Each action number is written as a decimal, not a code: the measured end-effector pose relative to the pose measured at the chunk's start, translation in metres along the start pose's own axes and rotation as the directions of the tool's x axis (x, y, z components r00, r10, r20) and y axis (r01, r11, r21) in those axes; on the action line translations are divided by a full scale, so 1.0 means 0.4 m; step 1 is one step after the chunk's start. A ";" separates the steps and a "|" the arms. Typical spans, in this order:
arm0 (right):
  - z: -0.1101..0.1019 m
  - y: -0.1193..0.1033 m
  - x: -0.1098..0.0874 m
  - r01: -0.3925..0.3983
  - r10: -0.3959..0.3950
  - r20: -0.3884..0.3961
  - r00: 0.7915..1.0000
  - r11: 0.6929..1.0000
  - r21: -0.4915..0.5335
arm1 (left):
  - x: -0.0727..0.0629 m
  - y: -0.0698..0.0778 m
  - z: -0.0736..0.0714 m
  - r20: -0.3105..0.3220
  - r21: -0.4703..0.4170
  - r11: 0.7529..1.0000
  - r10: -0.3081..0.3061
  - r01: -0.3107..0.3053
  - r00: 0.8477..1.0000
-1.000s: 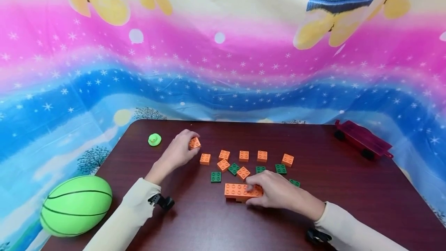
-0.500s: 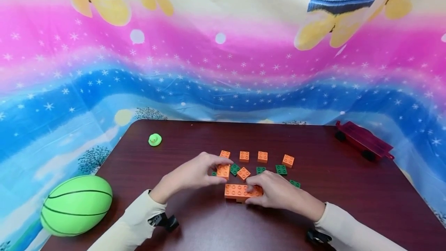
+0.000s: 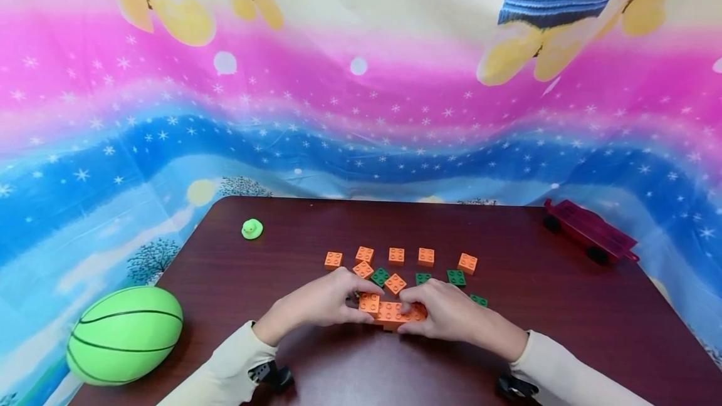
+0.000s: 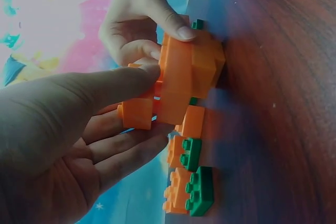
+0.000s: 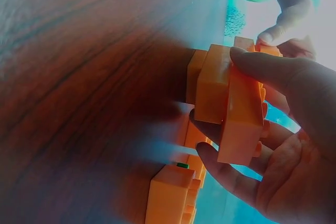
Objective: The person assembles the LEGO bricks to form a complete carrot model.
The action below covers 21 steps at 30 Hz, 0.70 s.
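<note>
Thumb and fingers of my left hand (image 3: 316, 302) pinch a small square orange toy brick (image 3: 369, 302) at the left end of a long orange brick (image 3: 389, 313). A narrow gap shows between the small brick (image 4: 137, 113) and the long one (image 4: 177, 61) in the left wrist view. My right hand (image 3: 454, 313) grips the right end of the long brick. Narrower orange bricks (image 5: 212, 87) are stacked under it, seen in the right wrist view. My fingers cover part of both ends.
Several loose orange bricks (image 3: 397, 256) and green bricks (image 3: 456, 277) lie just beyond my hands on the dark table (image 3: 338, 368). A green duck (image 3: 252, 229) sits far left, a green ball (image 3: 125, 335) near left, and a dark red wheeled toy (image 3: 590, 230) far right.
My left hand has carried the small orange brick from the far left of the loose bricks, rightward and nearer, to the long brick's left end. The right hand has stayed in place.
</note>
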State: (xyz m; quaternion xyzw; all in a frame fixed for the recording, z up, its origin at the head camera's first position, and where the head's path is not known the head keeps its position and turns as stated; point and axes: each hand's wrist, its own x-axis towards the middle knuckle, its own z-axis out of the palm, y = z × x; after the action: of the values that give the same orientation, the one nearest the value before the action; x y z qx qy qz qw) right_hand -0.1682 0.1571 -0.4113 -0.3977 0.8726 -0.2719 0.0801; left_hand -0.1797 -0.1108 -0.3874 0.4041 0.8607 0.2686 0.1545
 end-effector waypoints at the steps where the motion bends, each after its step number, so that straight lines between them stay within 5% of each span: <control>1: 0.000 0.000 0.001 -0.001 0.001 0.000 1.000 1.000 -0.001 | 0.001 -0.002 0.002 -0.001 -0.007 1.000 0.002 -0.002 1.000; 21: 0.002 -0.003 0.001 -0.017 0.017 -0.009 1.000 1.000 0.002 | 0.014 -0.008 0.025 -0.033 -0.104 0.994 0.013 -0.016 0.999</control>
State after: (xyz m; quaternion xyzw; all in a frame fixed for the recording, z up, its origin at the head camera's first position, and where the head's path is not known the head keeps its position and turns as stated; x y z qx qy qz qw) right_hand -0.1674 0.1559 -0.4111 -0.3888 0.8762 -0.2738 0.0789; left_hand -0.1802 -0.1050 -0.3974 0.3972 0.8450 0.3205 0.1594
